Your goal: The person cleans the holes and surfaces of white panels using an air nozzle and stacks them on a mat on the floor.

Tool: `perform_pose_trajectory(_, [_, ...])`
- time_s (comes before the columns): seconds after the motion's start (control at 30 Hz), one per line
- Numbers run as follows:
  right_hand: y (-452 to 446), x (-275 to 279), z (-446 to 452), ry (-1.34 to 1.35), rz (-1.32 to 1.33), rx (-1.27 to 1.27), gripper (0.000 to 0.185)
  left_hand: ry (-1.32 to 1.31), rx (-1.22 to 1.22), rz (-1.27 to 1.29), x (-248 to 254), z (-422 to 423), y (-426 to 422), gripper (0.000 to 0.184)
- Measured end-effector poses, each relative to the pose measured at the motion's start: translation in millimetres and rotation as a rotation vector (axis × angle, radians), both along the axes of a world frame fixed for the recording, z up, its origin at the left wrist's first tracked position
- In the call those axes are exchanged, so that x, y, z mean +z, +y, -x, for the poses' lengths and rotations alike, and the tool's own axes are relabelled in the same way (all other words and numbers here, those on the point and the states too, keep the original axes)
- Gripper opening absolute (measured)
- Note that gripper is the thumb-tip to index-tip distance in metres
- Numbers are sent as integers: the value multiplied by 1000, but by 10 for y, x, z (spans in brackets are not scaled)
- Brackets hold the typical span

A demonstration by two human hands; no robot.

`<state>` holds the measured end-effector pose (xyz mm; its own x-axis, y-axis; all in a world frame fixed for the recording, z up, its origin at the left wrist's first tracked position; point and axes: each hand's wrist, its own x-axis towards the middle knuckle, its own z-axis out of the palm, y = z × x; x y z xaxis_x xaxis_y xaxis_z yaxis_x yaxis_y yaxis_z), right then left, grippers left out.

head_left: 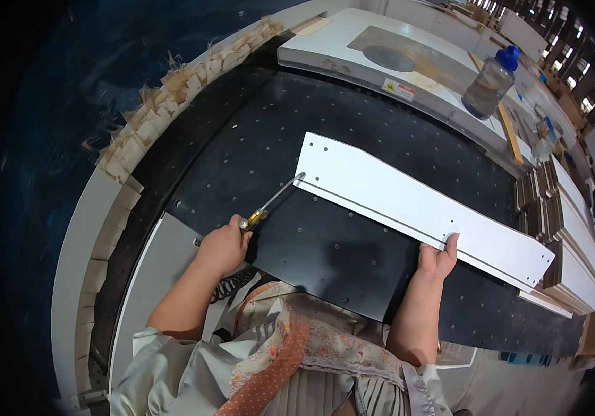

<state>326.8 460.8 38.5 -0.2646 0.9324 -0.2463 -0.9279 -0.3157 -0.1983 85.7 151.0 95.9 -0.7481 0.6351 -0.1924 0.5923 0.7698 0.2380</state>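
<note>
A long white panel (394, 191) with small drilled holes near both ends and a groove along its near edge is over the black table. My right hand (439, 259) grips its near edge, thumb on top and the other fingers mostly hidden beneath. My left hand (224, 244) is closed around an air blow gun (259, 216) with a yellowish body and a long, thin metal nozzle. The nozzle tip meets the panel's left end, close to a hole; whether it touches the surface I cannot tell.
A stack of white panels (568, 243) stands at the right. Behind the dotted black table (339, 243) sits a machine housing (353, 52), with a blue-capped water bottle (489, 84) on it. A black coiled hose (231, 284) hangs by my left forearm.
</note>
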Motion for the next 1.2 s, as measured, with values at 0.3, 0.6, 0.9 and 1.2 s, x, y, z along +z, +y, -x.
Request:
perform_pose_trajectory(0.3, [-6, 39, 8, 1, 16, -15, 40, -42, -49, 18, 39, -91, 90, 32])
perform_pose_trajectory(0.6, [-4, 38, -2, -2, 20, -18, 40, 4, -77, 12, 14, -82, 125, 33])
perform_pose_trajectory(0.9, [12, 4, -28, -5, -24, -9, 42, 58, -81, -74, 102, -50, 107, 31])
perform_pose_trajectory(1.2, [20, -68, -62, 22, -111, 30, 45, 111, -95, -181, 200, 37, 289, 28])
